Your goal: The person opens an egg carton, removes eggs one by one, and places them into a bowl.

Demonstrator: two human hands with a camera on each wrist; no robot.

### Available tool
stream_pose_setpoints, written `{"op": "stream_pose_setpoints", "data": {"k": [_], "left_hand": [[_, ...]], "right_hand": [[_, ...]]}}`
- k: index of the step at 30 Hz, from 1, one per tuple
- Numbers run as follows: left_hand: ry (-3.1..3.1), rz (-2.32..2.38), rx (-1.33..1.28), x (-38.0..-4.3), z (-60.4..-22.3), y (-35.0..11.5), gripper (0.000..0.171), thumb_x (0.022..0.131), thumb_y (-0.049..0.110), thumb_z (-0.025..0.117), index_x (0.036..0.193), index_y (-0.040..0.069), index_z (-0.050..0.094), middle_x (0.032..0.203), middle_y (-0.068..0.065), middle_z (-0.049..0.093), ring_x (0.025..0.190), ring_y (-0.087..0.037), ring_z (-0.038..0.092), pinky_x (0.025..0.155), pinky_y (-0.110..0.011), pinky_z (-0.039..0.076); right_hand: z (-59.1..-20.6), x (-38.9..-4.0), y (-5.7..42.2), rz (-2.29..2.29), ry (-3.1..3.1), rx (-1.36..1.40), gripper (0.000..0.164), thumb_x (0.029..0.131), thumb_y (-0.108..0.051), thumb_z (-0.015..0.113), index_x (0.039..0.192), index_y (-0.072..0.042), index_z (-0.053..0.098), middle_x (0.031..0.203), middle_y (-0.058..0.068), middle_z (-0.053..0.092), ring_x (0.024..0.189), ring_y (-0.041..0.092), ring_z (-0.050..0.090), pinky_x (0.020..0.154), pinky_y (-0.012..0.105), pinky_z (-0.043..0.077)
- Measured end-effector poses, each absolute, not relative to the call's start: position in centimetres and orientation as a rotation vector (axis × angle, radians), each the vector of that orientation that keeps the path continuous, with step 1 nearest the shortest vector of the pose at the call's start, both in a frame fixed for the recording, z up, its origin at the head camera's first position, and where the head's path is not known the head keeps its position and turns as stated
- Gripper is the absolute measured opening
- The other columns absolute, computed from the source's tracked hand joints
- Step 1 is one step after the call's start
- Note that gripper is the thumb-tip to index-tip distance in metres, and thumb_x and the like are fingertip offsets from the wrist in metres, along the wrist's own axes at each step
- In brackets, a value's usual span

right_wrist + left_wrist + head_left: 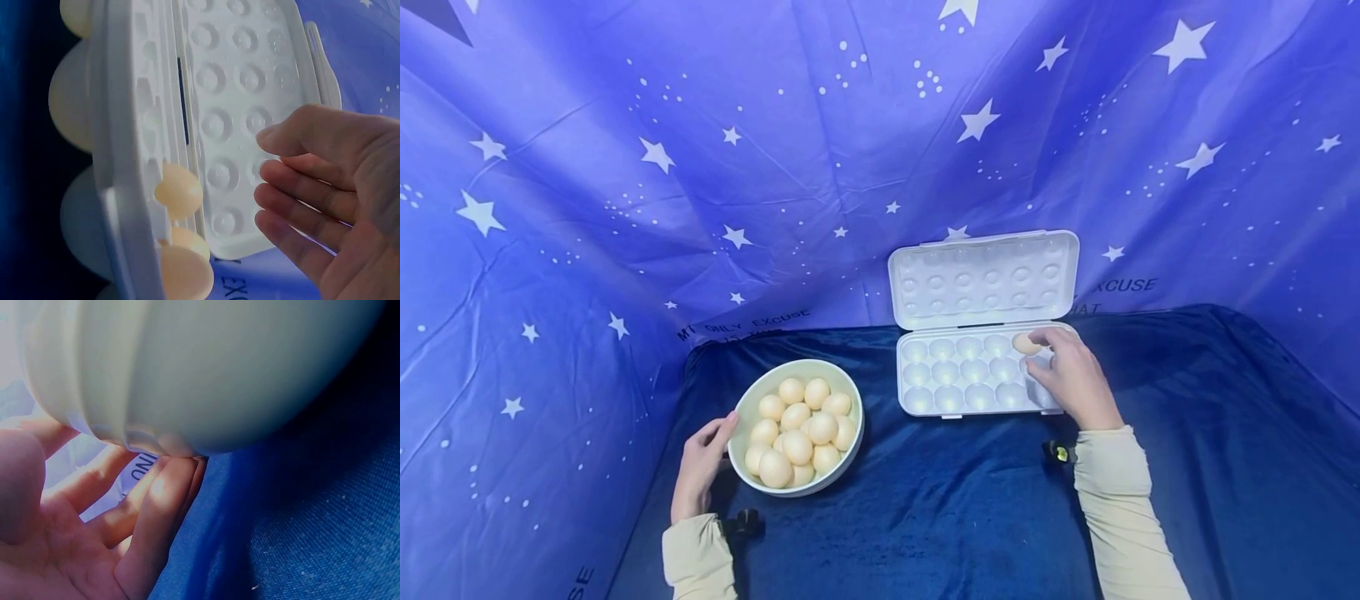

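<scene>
In the head view, an egg carton (973, 371) with rounded hollows stands with its lid (985, 279) raised. My right hand (1071, 375) is over its right end, thumb and fingers apart, beside a pale egg (1025, 343) in the back row. The right wrist view shows that egg (180, 190) seated, with more eggs (186, 275) in the end hollows and nothing between the fingers. On the left, a pale round bowl (856, 429) contains several eggs (796, 446). My left hand (702, 462) touches the bowl's outer left side with extended fingers (164, 494).
Dark blue cloth (955, 500) covers the table under the bowl and carton. A purple-blue curtain (820, 167) with white stars hangs behind and at both sides, close behind the raised lid. Black wrist devices (748, 522) sit at both sleeves.
</scene>
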State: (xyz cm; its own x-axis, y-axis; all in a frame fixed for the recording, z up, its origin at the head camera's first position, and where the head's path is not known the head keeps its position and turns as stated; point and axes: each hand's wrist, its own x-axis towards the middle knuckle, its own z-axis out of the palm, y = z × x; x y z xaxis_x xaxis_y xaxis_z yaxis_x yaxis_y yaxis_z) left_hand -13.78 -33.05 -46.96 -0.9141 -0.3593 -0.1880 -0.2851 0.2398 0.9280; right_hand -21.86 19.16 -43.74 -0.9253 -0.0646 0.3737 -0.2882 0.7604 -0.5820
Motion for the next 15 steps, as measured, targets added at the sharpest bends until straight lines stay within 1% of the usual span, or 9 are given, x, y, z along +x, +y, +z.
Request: {"op": "stream_pose_setpoints", "data": {"k": [3, 8, 15], "left_hand": [[-2.419, -1.797, 0.631, -13.8, -47.0, -33.1, 0.05, 0.097, 0.045, 0.062, 0.118, -0.001, 0.063, 0.091, 0.009, 0.065, 0.078, -0.003, 0.064, 0.068, -0.027, 0.058], [-2.421, -1.797, 0.627, -13.8, -46.9, -33.1, 0.051, 0.097, 0.046, 0.062, 0.118, -0.001, 0.063, 0.09, 0.009, 0.065, 0.077, -0.004, 0.064, 0.067, -0.027, 0.058], [-2.424, -1.796, 0.631, -13.7, -46.9, -33.1, 0.051, 0.097, 0.046, 0.061, 0.118, -0.001, 0.063, 0.091, 0.008, 0.065, 0.078, -0.004, 0.064, 0.068, -0.027, 0.058]], "right_hand": [[-44.0, -22.0, 19.8, 0.913, -2.624, 0.264, 0.03, 0.083, 0.0, 0.07, 0.112, 0.006, 0.063, 0.116, 0.025, 0.062, 0.099, 0.041, 0.058, 0.088, 0.057, 0.045], [-44.5, -22.2, 20.7, 0.876, -2.64, 0.253, 0.032, 0.081, 0.002, 0.071, 0.111, 0.008, 0.063, 0.116, 0.026, 0.063, 0.108, 0.046, 0.055, 0.093, 0.059, 0.042], [-45.3, -22.2, 21.8, 0.869, -2.734, 0.163, 0.025, 0.086, 0.001, 0.062, 0.11, 0.007, 0.064, 0.116, 0.029, 0.059, 0.11, 0.049, 0.051, 0.092, 0.063, 0.04]]}}
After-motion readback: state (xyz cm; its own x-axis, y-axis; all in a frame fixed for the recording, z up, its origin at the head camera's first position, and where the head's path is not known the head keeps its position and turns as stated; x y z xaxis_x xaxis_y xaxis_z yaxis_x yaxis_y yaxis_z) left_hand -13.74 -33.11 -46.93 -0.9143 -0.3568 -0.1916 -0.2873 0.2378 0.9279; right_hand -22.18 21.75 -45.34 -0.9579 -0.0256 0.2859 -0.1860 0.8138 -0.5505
